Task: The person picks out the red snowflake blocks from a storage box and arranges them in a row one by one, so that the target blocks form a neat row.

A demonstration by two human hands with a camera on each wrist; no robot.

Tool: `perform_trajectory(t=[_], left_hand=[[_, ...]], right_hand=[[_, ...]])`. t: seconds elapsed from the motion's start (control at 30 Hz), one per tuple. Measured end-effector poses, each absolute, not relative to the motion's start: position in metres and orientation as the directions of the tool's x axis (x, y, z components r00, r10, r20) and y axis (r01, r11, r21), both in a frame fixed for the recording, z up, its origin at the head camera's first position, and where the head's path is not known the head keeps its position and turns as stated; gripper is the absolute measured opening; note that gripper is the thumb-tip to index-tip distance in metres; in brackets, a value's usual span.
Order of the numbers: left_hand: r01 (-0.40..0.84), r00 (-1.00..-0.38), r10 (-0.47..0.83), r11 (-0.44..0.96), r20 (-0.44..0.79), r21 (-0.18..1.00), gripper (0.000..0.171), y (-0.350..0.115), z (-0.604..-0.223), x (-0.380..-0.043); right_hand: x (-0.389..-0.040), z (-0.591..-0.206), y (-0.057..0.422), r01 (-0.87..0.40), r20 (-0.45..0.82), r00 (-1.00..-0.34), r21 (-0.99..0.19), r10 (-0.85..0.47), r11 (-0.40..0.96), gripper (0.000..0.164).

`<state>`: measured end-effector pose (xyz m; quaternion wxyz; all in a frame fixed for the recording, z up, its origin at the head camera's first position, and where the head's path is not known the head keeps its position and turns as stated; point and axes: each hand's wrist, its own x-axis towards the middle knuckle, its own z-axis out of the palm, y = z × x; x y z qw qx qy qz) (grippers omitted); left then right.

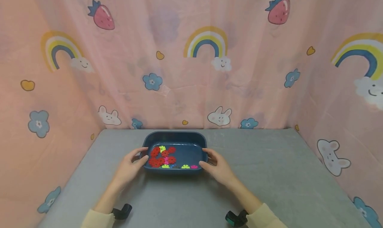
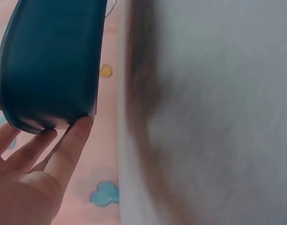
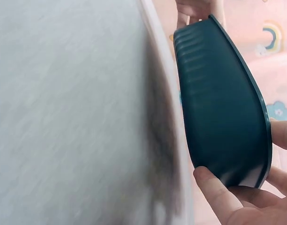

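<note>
A dark teal plastic tray (image 1: 188, 154) is held up off the table between both hands, its open side tilted toward me. My left hand (image 1: 128, 168) grips its left end, thumb near the rim and fingers against the outer wall. The right end is in the grip of my right hand (image 1: 219, 169). Inside lie several red notched plastic discs (image 1: 155, 162), mostly toward the left, along with yellow discs (image 1: 185, 166) and pink discs (image 1: 194, 166). Both wrist views show the tray's plain outer wall (image 2: 54, 65), with fingertips (image 3: 202, 173) pressed near its underside; the discs are hidden there.
A grey cloth-covered table (image 1: 254, 174) spreads below the tray, with the tray's shadow on it. Pink printed curtains (image 1: 191, 98) enclose the back and both sides. Black wrist devices (image 1: 236, 218) sit by the pale sleeves.
</note>
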<state>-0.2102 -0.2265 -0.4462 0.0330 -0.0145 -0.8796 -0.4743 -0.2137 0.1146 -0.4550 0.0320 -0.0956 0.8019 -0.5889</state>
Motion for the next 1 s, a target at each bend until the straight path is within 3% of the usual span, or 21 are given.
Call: perform_trajectory(t=[0.67, 1.0], left_hand=[[0.063, -0.998, 0.045, 0.543, 0.046, 0.838, 0.044, -0.197, -0.472, -0.212], [0.022, -0.997, 0.080, 0.483, -0.018, 0.875, 0.049, -0.196, -0.471, -0.213]], right_hand=[[-0.206, -0.466, 0.150, -0.067, 0.003, -0.981, -0.943, -0.195, 0.325, 0.055], [-0.206, -0.455, 0.159, -0.096, 0.011, -0.984, -0.876, -0.179, 0.473, 0.053]])
